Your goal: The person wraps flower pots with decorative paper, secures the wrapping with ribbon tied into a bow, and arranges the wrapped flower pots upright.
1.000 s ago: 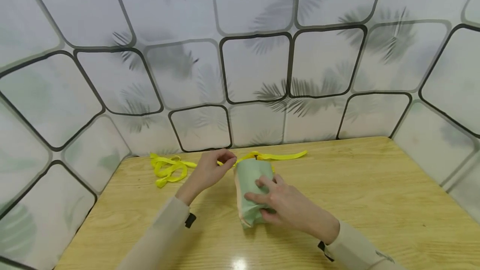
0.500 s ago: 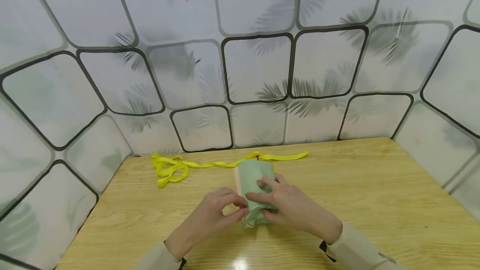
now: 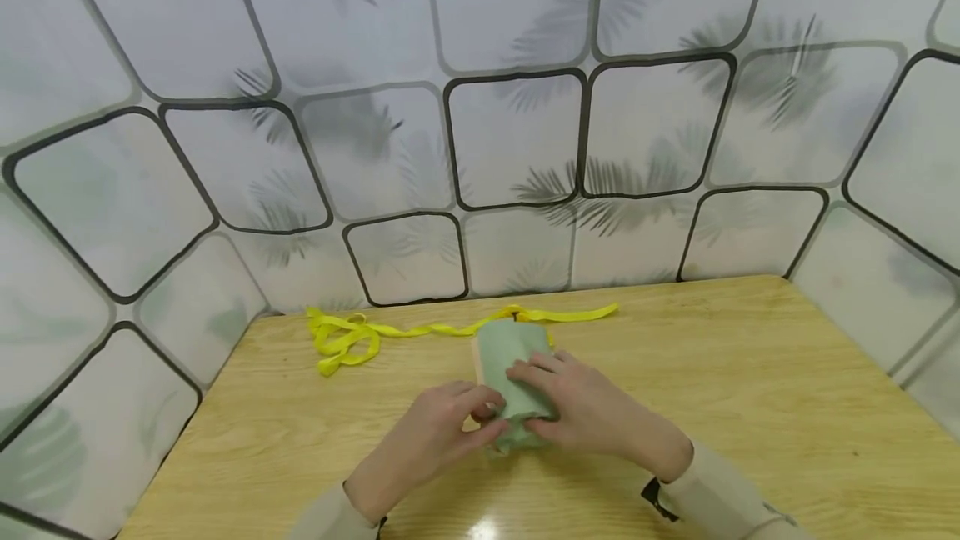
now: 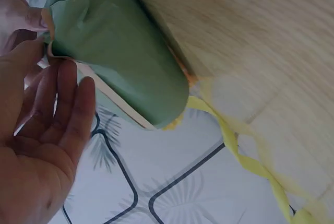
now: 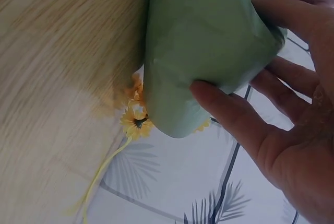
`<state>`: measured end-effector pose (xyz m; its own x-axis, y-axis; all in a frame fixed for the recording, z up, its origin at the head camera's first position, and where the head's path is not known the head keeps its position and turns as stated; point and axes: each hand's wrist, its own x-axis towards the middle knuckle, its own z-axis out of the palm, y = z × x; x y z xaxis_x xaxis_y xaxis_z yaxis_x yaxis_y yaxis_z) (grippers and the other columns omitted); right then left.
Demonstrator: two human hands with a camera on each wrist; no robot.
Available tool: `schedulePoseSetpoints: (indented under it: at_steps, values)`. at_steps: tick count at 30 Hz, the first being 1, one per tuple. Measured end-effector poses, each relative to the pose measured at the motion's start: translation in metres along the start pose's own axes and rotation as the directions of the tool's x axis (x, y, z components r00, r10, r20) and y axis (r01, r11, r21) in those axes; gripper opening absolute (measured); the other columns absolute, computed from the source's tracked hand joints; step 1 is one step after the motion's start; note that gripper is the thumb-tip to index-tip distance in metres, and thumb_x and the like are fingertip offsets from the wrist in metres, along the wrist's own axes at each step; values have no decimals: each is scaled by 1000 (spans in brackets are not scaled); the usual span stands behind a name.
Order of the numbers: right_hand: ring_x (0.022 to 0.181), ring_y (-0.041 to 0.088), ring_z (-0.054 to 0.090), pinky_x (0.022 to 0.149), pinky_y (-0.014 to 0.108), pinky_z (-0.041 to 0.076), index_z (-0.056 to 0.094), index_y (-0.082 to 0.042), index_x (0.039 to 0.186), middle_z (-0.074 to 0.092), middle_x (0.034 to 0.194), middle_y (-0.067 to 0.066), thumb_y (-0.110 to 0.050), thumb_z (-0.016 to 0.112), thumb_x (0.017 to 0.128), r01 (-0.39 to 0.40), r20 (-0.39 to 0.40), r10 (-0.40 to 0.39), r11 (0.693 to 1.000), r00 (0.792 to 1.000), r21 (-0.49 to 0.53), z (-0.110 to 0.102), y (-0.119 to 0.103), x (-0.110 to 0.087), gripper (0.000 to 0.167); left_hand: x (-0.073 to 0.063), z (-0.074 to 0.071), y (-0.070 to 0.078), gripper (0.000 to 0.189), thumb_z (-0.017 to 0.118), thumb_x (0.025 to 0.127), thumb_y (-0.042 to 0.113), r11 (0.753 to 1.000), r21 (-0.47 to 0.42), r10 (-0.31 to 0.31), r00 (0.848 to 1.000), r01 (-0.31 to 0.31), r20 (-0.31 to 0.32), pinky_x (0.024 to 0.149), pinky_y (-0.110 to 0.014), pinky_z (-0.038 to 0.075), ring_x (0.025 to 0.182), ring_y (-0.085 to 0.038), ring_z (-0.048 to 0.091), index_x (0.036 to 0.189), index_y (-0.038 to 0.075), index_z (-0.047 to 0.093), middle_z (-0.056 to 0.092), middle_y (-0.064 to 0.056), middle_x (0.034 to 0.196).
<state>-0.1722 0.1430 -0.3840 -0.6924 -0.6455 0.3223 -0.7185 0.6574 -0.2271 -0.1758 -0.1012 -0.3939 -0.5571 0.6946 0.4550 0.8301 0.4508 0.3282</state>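
Left hand (image 3: 435,432) seemingly pinches the green paper (image 3: 510,347) by its edge; right hand (image 3: 596,402), fingers spread, presses; best crease evenly.

High head view, forward-down; close wrist views, green bundle (image 4: 120,51) in all.

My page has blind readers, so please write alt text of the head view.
A green-wrapped bundle lies on a wooden table, its near end pinched by the fingers of a person's left hand while the right hand holds it. Behind it a yellow ribbon stretches, loosely looped at left; beyond stands a leaf-patterned backdrop.
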Motion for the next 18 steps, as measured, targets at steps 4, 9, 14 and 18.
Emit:
schedulePoseSetpoints:
  at_steps: [4,9,14,18]
  values:
    - [113,22,67,89,37,57,64,-11,121,69,129,5,-21,82,86,-48,16,47,990,999,129,-4,5,-3,41,5,1,4,16,83,87,24,993,119,20,1000,-18,-19,65,-8,49,77,-1,62,94,19,70,68,7,90]
    - [113,25,69,77,26,57,65,-13,112,68,135,11,-12,76,89,-55,37,46,954,998,295,-8,12,-6,26,9,2,8,20,85,85,19,987,154,56,998,-51,-23,79,-18,57,100,-16,65,91,15,67,67,-4,116]
    - [125,34,64,85,29,61,67,-10,126,67,136,11,-2,65,93,-85,86,50,877,995,474,-11,20,-9,33,11,3,11,23,82,88,17,990,138,35,999,-36,16,84,-22,58,106,-17,69,106,12,68,70,-6,122]
    - [133,43,56,83,27,61,73,-15,118,64,141,13,4,61,94,-131,87,99,803,991,582,-9,27,-13,33,15,4,13,34,80,91,32,989,147,-21,999,13,50,83,-22,57,101,-12,66,118,14,72,70,-1,117]
